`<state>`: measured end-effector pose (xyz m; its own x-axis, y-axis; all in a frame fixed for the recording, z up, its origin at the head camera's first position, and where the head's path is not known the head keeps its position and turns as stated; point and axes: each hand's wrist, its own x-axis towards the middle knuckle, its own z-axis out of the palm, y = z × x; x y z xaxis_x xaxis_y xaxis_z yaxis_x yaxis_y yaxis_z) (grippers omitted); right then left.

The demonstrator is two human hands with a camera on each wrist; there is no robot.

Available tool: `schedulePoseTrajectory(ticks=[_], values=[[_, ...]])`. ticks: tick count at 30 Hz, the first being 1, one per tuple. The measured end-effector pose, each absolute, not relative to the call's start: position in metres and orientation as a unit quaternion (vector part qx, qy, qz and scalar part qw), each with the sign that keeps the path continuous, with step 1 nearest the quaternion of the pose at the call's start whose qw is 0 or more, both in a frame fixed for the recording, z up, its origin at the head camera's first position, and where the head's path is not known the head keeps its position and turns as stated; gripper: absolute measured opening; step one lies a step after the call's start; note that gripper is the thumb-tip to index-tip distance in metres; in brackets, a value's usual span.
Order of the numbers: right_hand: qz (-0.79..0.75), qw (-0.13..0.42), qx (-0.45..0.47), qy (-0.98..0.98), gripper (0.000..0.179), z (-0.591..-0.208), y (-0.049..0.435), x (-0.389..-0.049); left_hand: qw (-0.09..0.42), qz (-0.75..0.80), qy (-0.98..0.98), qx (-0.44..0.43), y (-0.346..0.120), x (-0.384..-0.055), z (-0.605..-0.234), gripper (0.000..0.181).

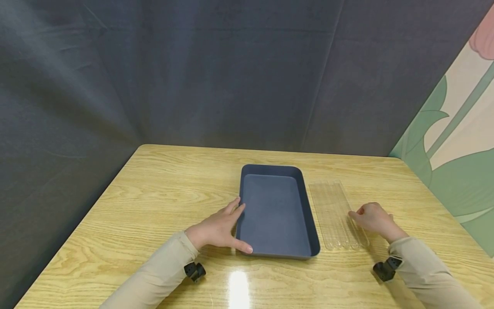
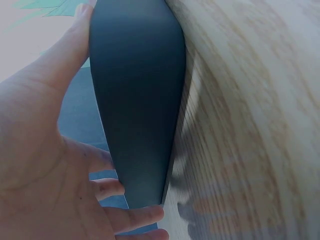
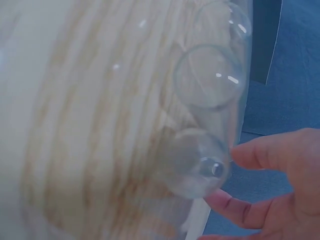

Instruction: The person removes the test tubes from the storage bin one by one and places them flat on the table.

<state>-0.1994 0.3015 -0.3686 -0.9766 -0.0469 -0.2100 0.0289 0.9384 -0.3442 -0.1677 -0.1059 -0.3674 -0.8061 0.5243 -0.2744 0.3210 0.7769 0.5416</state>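
A dark blue-grey rectangular tray (image 1: 275, 214) lies on the table with nothing in it. My left hand (image 1: 220, 227) rests at its near left corner, fingers spread along the left rim and thumb at the near edge; the left wrist view shows the tray's outer wall (image 2: 137, 100) beside the palm. Right of the tray, several clear test tubes (image 1: 328, 214) lie side by side, rounded ends toward me. My right hand (image 1: 373, 219) pinches the rightmost test tube (image 3: 195, 162) between thumb and fingertips, on its outer side.
The wooden table (image 1: 173, 180) extends around the tray and tubes. A dark curtain (image 1: 216, 77) hangs behind and to the left. On the right stands a wall with a painted leaf pattern (image 1: 463, 180). Small black cameras (image 1: 194, 271) sit on both wrists.
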Motion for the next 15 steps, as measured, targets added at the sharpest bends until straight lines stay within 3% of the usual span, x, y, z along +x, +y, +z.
schedulePoseTrajectory(ticks=[15], values=[[-0.161,0.093,-0.036,0.982,0.045,-0.357,0.301,-0.201,0.209,0.215,0.923,0.242,-0.104,-0.169,-0.367,0.113]])
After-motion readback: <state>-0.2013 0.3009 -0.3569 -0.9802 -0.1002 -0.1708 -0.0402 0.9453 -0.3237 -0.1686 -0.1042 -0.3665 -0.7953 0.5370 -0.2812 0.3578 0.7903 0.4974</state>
